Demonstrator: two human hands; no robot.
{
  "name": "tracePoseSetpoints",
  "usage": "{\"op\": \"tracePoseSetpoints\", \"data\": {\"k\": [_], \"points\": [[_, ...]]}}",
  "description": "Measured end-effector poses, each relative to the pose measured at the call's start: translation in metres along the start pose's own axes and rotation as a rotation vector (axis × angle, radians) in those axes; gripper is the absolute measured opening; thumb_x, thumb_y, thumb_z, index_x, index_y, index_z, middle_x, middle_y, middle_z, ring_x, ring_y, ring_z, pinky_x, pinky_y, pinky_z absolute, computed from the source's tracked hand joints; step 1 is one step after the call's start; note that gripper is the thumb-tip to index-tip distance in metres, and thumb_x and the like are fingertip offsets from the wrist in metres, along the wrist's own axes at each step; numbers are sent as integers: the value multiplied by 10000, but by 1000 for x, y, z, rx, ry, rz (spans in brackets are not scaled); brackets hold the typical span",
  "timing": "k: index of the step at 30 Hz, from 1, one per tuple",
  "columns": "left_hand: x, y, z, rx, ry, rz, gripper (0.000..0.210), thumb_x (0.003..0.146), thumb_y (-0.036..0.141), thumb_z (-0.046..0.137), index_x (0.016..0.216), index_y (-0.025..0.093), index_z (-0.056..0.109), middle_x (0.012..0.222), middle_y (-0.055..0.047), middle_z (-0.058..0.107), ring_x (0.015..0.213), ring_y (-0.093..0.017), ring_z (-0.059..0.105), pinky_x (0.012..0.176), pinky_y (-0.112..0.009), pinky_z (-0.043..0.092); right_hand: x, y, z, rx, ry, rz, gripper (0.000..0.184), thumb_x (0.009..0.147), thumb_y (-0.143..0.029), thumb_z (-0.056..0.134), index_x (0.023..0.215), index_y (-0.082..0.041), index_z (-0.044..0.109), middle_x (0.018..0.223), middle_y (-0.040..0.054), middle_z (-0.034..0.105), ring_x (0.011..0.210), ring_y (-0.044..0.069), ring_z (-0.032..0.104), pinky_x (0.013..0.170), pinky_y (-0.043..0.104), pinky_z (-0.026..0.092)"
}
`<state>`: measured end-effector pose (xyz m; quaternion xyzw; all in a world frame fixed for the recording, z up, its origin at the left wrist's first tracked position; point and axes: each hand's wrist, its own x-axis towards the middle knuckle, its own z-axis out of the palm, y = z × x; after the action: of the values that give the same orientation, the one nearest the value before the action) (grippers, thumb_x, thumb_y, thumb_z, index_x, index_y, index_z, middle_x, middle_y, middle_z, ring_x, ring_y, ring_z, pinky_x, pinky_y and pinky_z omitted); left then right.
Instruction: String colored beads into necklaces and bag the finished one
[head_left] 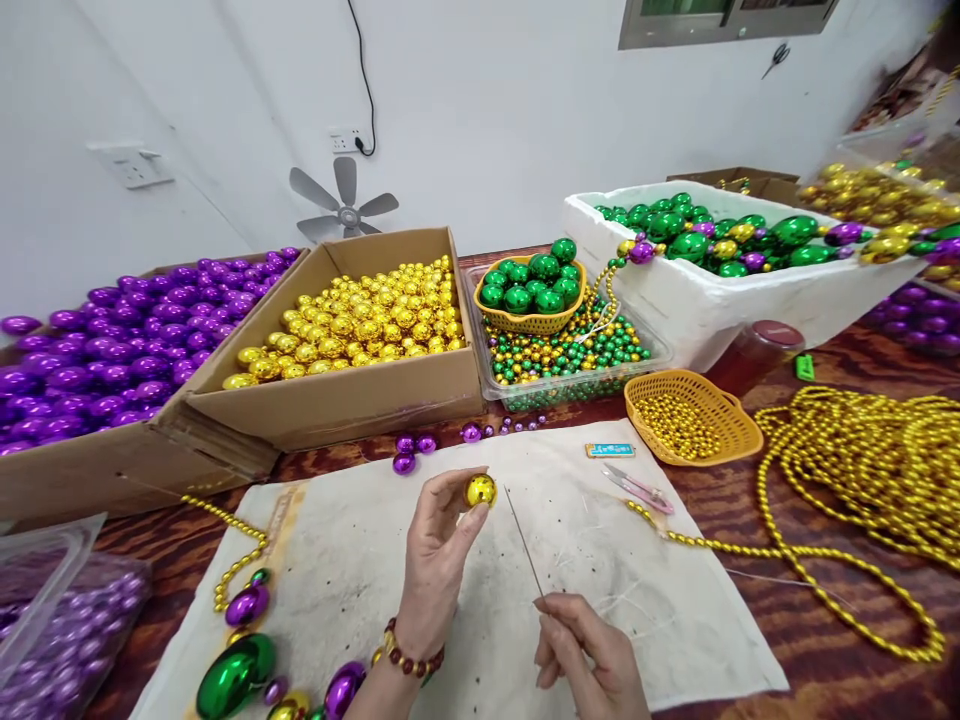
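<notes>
Pinched between the thumb and fingers of my left hand (439, 545) is a shiny gold bead (481, 490), held above the white cloth (570, 570). My right hand (585, 650) grips the lower end of a long thin needle (526, 540). The needle's tip points up, just right of the bead and apart from it. Whether thread runs from the needle, I cannot tell. At lower left lies a strand of large beads (236, 675) in green, purple and gold, partly hidden behind my left wrist.
Boxes of purple beads (157, 325) and gold beads (367, 320) stand behind the cloth. Small scissors (641, 490) and a blue packet (610, 451) lie at its right. Beyond are a basket of tiny gold beads (679, 422), a gold bead chain (870, 480) and a foam box (712, 300).
</notes>
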<state>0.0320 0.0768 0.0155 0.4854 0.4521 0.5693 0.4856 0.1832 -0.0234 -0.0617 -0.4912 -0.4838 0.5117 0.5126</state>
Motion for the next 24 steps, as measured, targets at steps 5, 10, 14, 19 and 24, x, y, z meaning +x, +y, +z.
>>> {"op": "tracePoseSetpoints", "data": {"k": [5,10,14,19,24], "points": [[0,-2,-7,29,6,47,286,861,234,642,1147,253,645,1212,-65,627,1072,-218,604,932,-336,483,-2,5,3,-26,-18,-7,322,977,-389,440,969,-148,654,603,14,603,462,128,608,480,207,475],[1,-4,-12,8,43,28,292,829,252,676,1120,235,683,1185,-72,651,1032,-238,629,911,-350,504,-3,11,8,-54,7,-55,309,969,-379,444,954,-158,660,573,5,599,421,121,587,442,202,453],[4,-1,-14,-118,57,-17,291,828,255,680,1118,234,679,1201,-77,657,1026,-247,645,925,-393,502,-4,12,11,-74,2,-89,285,969,-348,449,955,-165,666,565,-2,595,412,115,579,440,200,449],[9,3,-15,-307,59,-96,277,832,251,676,1109,234,678,1169,-77,675,1004,-253,671,906,-404,507,-5,16,11,-84,-31,-91,264,978,-313,443,973,-171,665,570,-8,589,414,108,580,433,190,434],[10,7,-15,-393,56,-155,267,846,247,664,1113,243,672,1152,-76,682,1017,-256,675,868,-365,510,-6,18,12,-84,-39,-76,250,979,-310,450,968,-177,661,572,-13,586,420,102,587,441,178,434]]}}
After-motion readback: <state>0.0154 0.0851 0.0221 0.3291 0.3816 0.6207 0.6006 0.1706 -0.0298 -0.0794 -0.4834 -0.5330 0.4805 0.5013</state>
